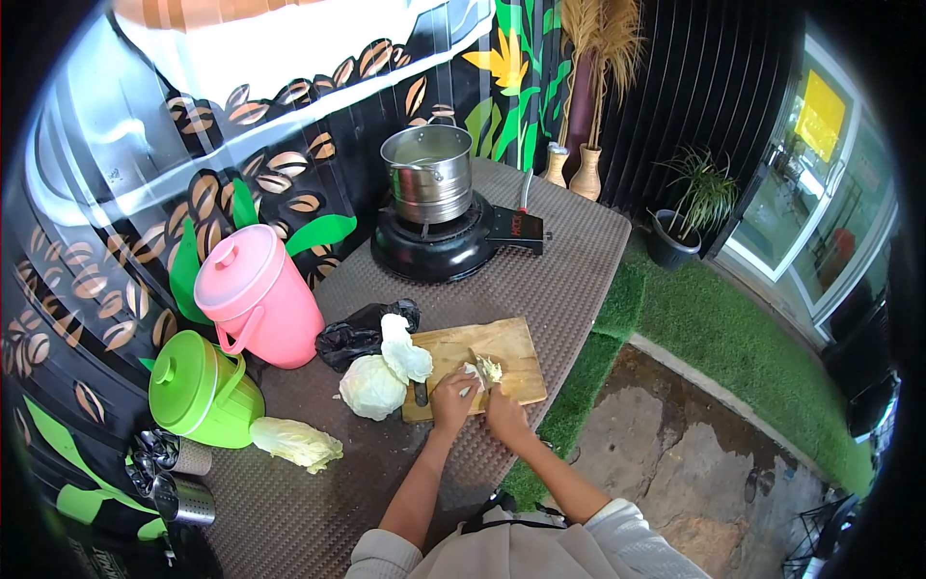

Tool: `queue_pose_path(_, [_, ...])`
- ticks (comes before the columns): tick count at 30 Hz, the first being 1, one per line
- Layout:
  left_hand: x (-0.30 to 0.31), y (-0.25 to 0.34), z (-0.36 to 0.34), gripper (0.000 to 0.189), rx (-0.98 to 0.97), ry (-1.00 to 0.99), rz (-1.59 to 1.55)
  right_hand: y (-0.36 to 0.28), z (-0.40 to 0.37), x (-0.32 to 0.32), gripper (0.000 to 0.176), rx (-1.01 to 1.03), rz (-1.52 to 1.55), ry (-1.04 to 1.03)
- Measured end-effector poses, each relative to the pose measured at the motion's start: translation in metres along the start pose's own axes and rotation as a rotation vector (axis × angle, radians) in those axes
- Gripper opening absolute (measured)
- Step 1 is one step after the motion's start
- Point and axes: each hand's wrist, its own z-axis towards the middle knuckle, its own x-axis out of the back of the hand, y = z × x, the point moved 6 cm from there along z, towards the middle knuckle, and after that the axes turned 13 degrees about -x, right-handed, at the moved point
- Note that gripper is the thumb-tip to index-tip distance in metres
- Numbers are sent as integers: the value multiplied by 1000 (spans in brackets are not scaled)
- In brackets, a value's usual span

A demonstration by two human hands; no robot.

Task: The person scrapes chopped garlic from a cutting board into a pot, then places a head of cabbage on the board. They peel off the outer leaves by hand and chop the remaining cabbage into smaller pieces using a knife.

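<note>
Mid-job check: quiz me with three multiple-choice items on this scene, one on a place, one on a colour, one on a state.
1. The left hand and right hand are at: A the stone paving; B the cutting board; C the grass.
2. The jug beside the green jug is: A blue; B pink; C white.
3. The steel pot is: A lidded; B tipped over; C upright, uncovered.
Answers: B, both meet on the wooden board; B, its lid and body are pink; C, its open rim shows above the stove.
</note>
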Motion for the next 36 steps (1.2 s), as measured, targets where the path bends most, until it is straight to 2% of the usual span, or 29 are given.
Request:
queue_pose_path(4, [0, -1, -1, 12, 17, -10, -38, -4, -4, 16, 25, 107, -59, -24])
queue_pose_path(7, [-1, -3, 0, 8, -3, 8, 5, 1, -17, -1, 26, 37, -56, 75])
queue_pose_path(10, [-2, -5, -2, 8, 1, -7, 4, 3, -22, -14, 25, -11, 2, 76])
queue_pose_path(14, [-1, -4, -2, 8, 26, -11, -31, 0, -14, -1, 20, 51, -145, 127])
queue_pose_path(17, [-2, -3, -1, 7, 26, -3, -33, 2, -4, 9, 22, 101, -120, -2])
queue_pose_path(22, [-3, -8, -4, 8, 41, -8, -21, 0, -28, -5, 21, 65, -156, 78])
queue_pose_path(27, [-1, -6, -3, 9, 30, -25, -43, -6, -3, 3, 20, 28, -91, 112])
queue_pose_path(29, [-2, -6, -1, 9, 23, -30, -38, -8, 9, 10, 24, 125, -80, 26])
queue_pose_path(33, [0, -2, 0, 9, -4, -32, -34, -9, -10, 10, 25, 166, -120, 9])
queue_pose_path(36, [-2, -8, -3, 9, 10, -17, -37, -6, -17, -6, 25, 44, -165, 102])
